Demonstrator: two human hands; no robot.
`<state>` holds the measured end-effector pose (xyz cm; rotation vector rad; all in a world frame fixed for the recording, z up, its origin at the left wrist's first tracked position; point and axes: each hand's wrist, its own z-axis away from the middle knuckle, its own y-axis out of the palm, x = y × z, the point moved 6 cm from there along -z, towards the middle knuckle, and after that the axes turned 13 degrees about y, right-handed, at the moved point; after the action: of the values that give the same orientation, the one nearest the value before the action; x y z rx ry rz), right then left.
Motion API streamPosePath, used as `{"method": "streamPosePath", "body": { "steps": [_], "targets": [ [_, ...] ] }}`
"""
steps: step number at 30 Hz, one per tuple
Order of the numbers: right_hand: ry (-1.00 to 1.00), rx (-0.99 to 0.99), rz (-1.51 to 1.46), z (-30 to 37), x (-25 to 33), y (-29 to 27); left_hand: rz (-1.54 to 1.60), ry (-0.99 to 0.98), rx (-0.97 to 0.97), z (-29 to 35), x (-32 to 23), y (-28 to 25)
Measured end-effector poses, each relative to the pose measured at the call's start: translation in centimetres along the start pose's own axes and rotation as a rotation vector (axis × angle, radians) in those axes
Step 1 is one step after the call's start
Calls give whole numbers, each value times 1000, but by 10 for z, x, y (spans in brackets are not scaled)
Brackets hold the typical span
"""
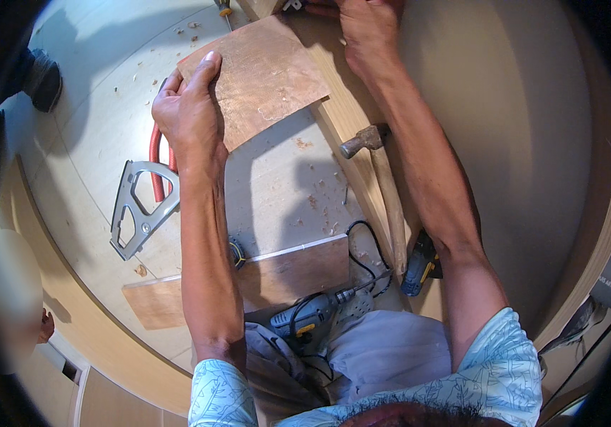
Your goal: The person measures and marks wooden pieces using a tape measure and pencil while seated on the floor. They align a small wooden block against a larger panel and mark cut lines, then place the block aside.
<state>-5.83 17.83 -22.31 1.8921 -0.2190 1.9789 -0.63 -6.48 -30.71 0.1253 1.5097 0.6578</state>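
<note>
The left hand [190, 114] grips a square wooden board [273, 71] by its left edge, thumb flat on the upper face and the other fingers mostly hidden behind the edge. The board is at the top of the view, slanting, its right corner over a pale beam [332, 132]. The right hand [371, 30] is at the upper edge, fingers partly cut off and near a small pale fitting [292, 4]; whether they hold it, I cannot tell. Just beyond the board's top edge is a screwdriver [224, 9] with a yellow and black handle. Red handles [155, 153] show beside the left wrist, and a grey metal bracket [126, 220] lies against their lower end. A hammer [387, 192] lies along the beam, near the right forearm, its head toward the board. Below it, a blue and black power tool [412, 274] sits beside that arm. Nearer the knees are a second board [295, 272], passing under the left forearm, and a grey drill [304, 318] with a black cord. Wood chips [304, 144] dot the pale floor [273, 185]. At far left is another person's shoe [44, 84].
</note>
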Motion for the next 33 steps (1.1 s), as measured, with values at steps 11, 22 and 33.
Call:
{"method": "streamPosePath", "body": {
  "steps": [11,22,33],
  "targets": [
    [-6,56,-38,-6,-4,-1,-62,6,18,-4,-3,-2],
    [15,-42,135,-10,-4,-6,-31,-12,48,-9,3,1],
    [-118,-155,324,-19,4,-7,-22,41,107,-14,1,7]
  ]
}}
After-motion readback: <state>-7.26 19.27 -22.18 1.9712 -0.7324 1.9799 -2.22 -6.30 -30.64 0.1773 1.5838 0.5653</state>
